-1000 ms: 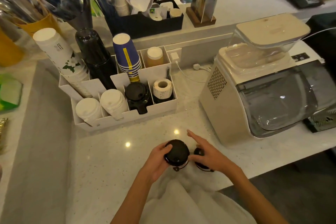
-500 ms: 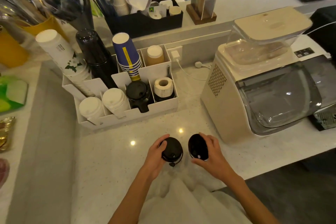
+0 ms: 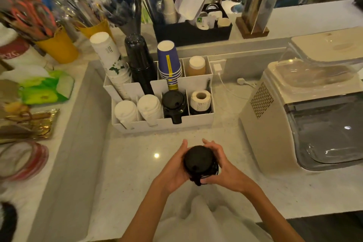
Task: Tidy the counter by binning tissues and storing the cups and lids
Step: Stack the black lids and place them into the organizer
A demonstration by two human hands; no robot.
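Black cup lids [image 3: 198,160] are pressed together into one stack above the counter's front edge. My left hand [image 3: 175,169] cups the stack from the left and my right hand [image 3: 223,167] from the right. Behind them stands a white organizer [image 3: 198,122]. Its front row holds white lids [image 3: 125,111], more white lids [image 3: 150,107], a stack of black lids [image 3: 173,104] and a label roll [image 3: 201,99]. Its back row holds white cups [image 3: 110,59], black cups [image 3: 138,59], blue cups [image 3: 169,61] and a brown jar [image 3: 196,66].
A beige ice machine [image 3: 275,124] with a clear lid fills the right side. A charger cable [image 3: 231,89] lies between it and the organizer. A black caddy [image 3: 188,32] and yellow buckets [image 3: 59,47] stand behind. Packets and a green pouch [image 3: 45,92] lie left of a grey ledge.
Earlier each hand held a separate black lid, a gap between them. The hands have come together and the lids now sit stacked as one, lifted slightly toward the organizer.
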